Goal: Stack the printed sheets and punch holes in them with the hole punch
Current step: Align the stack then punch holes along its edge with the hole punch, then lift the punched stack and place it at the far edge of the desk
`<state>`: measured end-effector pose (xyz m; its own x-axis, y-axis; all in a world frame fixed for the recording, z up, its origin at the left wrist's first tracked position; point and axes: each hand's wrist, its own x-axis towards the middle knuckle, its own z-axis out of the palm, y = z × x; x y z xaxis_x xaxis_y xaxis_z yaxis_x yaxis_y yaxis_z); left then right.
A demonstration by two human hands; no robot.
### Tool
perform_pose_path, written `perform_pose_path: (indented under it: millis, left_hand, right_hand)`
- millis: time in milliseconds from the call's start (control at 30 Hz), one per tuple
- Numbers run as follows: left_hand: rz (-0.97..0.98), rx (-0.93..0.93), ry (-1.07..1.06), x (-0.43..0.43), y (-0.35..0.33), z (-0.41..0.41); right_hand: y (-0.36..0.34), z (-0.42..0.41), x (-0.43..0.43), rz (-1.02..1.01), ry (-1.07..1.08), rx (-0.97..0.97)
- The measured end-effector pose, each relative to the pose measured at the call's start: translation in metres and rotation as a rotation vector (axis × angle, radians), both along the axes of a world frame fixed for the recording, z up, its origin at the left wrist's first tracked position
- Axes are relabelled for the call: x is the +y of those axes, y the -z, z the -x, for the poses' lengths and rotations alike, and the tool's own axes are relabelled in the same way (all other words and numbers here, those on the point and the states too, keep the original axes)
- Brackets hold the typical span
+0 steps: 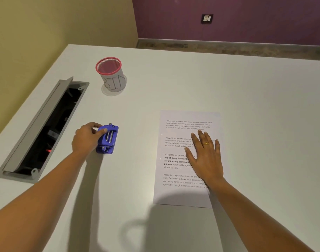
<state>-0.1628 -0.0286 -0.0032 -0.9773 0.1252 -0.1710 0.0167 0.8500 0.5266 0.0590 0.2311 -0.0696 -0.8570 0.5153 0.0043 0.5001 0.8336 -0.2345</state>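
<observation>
Left hand [86,138] curls fingers and thumb round the blue hole punch [108,140] on the table [246,88], at 9 o'clock of the sheets [175,193] and well apart. Right hand [207,157] lies flat, fingers straight, pressing the stack, which shows two holes at its left edge. The punch looks stiff, compact and fairly heavy, so grip across the body; the sheets are light, floppy and slippery, so press flat or pinch an edge. A mesh cup [112,75] stands at 12 o'clock of the punch.

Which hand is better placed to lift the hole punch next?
Left: the left hand grips the blue hole punch, while the right hand lies flat on the printed sheets, apart from it.
</observation>
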Motion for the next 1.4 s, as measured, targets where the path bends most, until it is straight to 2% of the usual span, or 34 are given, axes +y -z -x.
perform_pose_path:
  millis: [267, 367, 433, 467, 533, 633, 833, 1067, 1200, 1400]
  left_hand:
    - [0.145, 0.048, 0.014, -0.002, -0.005, 0.008]
    - [0.319, 0.203, 0.014, 0.008, -0.009, 0.000]
    - [0.259, 0.285, 0.049, 0.021, -0.010, -0.012]
    - [0.142, 0.264, 0.079, 0.030, -0.008, -0.022]
    - [-0.106, 0.090, 0.127, 0.053, -0.002, -0.047]
    - [-0.289, -0.174, 0.156, 0.089, 0.010, -0.082]
    - [-0.392, -0.375, 0.019, 0.130, 0.012, -0.110]
    - [-0.501, -0.544, -0.203, 0.138, 0.005, -0.096]
    - [-0.619, -0.723, -0.180, 0.134, 0.001, -0.106]
    - [-0.569, -0.573, -0.096, 0.131, 0.012, -0.122]
  right_hand:
    - [-0.001, 0.000, 0.000, 0.004, 0.005, -0.001]
    - [-0.001, 0.000, 0.000, 0.005, 0.004, -0.002]
    - [-0.001, 0.000, 0.000, 0.005, 0.005, -0.007]
    - [0.000, 0.000, 0.000, 0.003, 0.006, -0.007]
    - [0.000, 0.000, 0.000, 0.002, 0.005, -0.001]
    - [0.000, -0.001, 0.000, 0.010, 0.006, 0.001]
    - [-0.001, 0.000, 0.001, 0.008, 0.001, 0.003]
    - [0.000, 0.001, 0.001, 0.006, 0.000, 0.025]
    - [0.002, 0.000, 0.001, 0.000, -0.001, 0.022]
    - [0.001, 0.000, 0.002, 0.010, -0.007, 0.030]
